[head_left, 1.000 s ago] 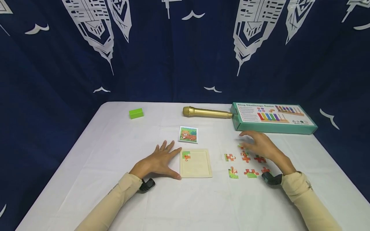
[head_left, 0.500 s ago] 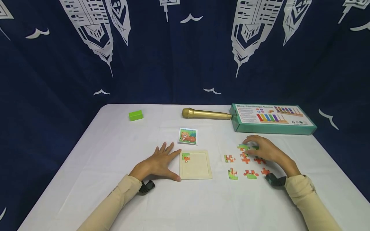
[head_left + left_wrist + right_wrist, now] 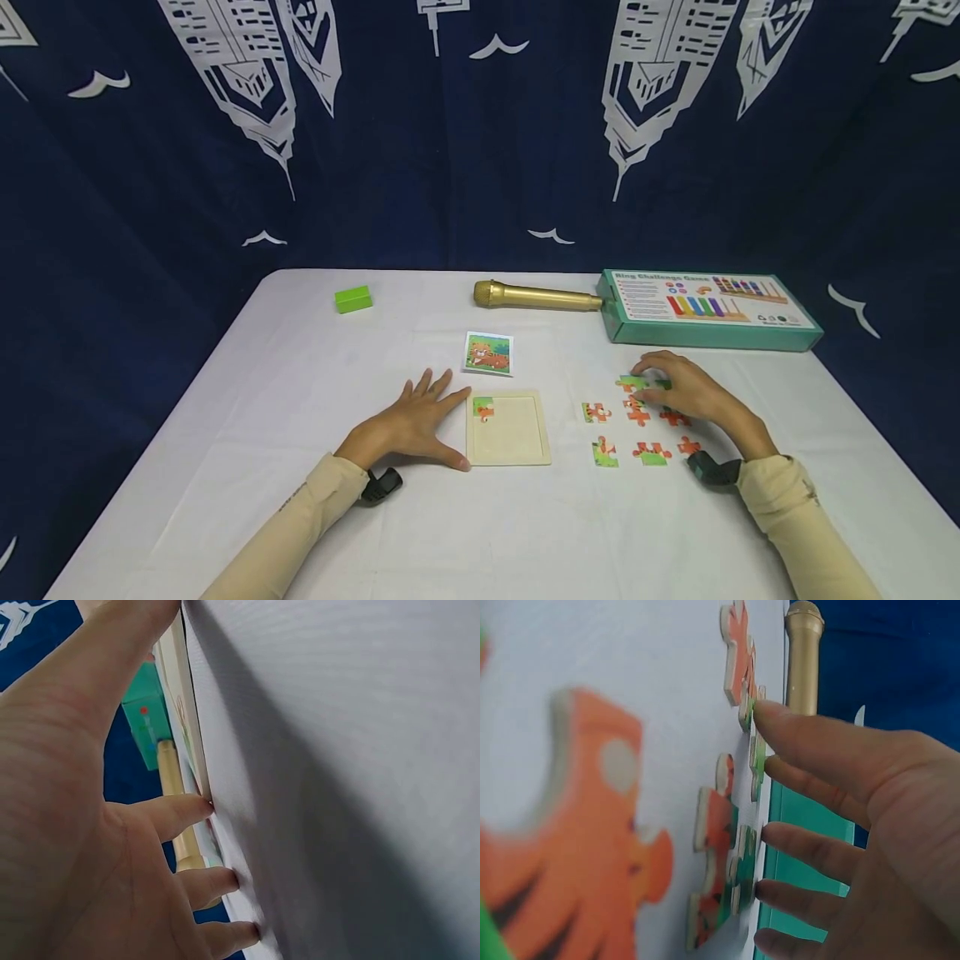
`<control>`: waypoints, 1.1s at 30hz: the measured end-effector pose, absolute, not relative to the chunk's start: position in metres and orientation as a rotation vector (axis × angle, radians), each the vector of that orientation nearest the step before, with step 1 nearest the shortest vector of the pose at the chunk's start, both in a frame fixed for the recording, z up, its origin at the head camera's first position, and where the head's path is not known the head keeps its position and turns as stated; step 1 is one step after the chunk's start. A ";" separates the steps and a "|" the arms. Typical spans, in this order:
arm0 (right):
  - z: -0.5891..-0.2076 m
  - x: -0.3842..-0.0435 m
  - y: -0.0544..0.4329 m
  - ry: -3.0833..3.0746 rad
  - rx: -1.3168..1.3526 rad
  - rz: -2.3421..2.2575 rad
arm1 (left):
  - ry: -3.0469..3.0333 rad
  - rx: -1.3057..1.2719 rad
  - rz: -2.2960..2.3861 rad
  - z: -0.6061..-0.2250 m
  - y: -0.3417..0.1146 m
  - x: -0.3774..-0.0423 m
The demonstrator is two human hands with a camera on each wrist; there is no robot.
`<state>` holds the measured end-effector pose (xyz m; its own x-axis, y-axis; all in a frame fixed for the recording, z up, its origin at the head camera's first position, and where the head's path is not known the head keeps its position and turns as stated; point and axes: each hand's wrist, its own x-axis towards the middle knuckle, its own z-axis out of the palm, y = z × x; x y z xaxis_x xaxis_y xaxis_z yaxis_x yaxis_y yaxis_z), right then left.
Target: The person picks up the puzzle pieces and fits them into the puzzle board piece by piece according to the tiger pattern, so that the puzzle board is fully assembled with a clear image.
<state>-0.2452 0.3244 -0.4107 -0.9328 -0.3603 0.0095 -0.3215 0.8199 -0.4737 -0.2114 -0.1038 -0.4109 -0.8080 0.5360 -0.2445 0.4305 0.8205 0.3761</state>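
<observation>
My left hand (image 3: 408,425) rests spread on the table, thumb and forefinger against the left side of a square wooden puzzle tray (image 3: 512,435). A single green-and-orange puzzle piece (image 3: 483,407) lies in the tray's upper left corner. To the right, thumb and forefinger of my right hand (image 3: 690,387) pinch the edges of a green-topped puzzle piece (image 3: 628,382), which lies flat on the cloth. In the right wrist view, the thumb (image 3: 784,727) partly hides that piece. Several loose pieces lie around this hand, including an orange piece (image 3: 637,411) and a green-bottomed piece (image 3: 652,453).
A small tiger picture card (image 3: 488,353) lies behind the tray. Farther back are a gold microphone (image 3: 536,297), a green Ring Challenge Game box (image 3: 712,321) and a green block (image 3: 353,299). A white cloth (image 3: 450,533) covers the table.
My right hand has come down and slightly right onto the green-topped piece, thumb and forefinger closing at its edges. It holds still over the last half second. The left hand stays put.
</observation>
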 end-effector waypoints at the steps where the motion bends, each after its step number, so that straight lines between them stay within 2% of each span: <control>1: -0.411 -0.245 0.324 2.922 -0.547 -0.740 | 2.664 0.734 0.434 -0.411 -0.104 -0.212; 20: -0.410 -0.247 0.320 2.965 -0.407 -0.745 | 2.652 0.741 0.466 -0.411 -0.105 -0.211; 33: -0.407 -0.248 0.316 3.003 -0.444 -0.874 | 2.661 0.728 0.462 -0.411 -0.104 -0.211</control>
<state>-0.2480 0.3159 -0.4070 -0.9604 -0.2621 0.0946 -0.2719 0.8073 -0.5237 -0.2113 -0.1045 -0.4108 -0.8097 0.5366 -0.2376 0.4251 0.8154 0.3931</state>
